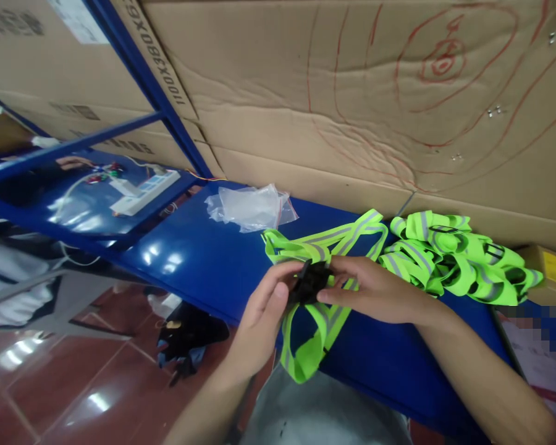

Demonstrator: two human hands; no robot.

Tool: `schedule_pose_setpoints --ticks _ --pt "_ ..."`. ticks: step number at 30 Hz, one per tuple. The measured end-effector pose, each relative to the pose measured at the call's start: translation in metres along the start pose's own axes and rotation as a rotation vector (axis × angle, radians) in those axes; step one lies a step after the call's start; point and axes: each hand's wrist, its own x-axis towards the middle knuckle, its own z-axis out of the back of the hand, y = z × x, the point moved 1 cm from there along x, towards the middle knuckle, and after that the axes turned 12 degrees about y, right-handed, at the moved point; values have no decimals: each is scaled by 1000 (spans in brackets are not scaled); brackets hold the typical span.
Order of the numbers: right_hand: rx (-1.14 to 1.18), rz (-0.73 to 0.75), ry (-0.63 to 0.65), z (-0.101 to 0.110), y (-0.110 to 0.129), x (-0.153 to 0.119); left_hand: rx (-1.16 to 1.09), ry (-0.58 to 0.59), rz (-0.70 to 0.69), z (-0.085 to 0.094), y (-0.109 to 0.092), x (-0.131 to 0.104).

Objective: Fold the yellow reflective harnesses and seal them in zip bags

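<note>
Between my two hands is a black piece (311,281), too dark to make out in detail. My left hand (271,296) grips its left side with thumb and fingers. On its right side, the thumb and fingers of my right hand (366,287) pinch it. Neon yellow-green straps with a grey stripe (306,364) run out from the black piece; one loop hangs toward me over the table edge, and others lie on the blue table (199,247) behind my hands.
A pile of similar straps (463,259) lies at the right, beside a small cardboard box (551,272). Clear plastic bags (252,207) rest near the cardboard wall (278,136). At the left are a blue metal frame (162,111) and a white power strip (146,193).
</note>
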Motion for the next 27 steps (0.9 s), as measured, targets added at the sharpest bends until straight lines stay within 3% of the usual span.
schedule_pose_setpoints --ticks 3,7,10,13,16,20,23,27 --pt "4 -67 -23 7 -8 0 -168 -73 29 -2 2 7" --pt "-62 -122 -90 7 -13 2 -330 -18 30 -5 -3 15" --pt "-145 -118 -89 5 -9 0 -445 27 52 -6 -4 19" --pt "-206 -32 -141 8 -3 -3 -537 -1 76 -4 -2 22" --pt "-168 51 -212 15 2 -8 -573 -88 50 1 2 32" --pt "-80 -4 -194 21 3 -13 -537 -127 26 9 6 53" --pt "-108 -25 -207 22 2 -14 -500 -114 29 13 6 67" --pt "-194 -47 -221 20 1 -14 -563 -202 27 16 7 74"
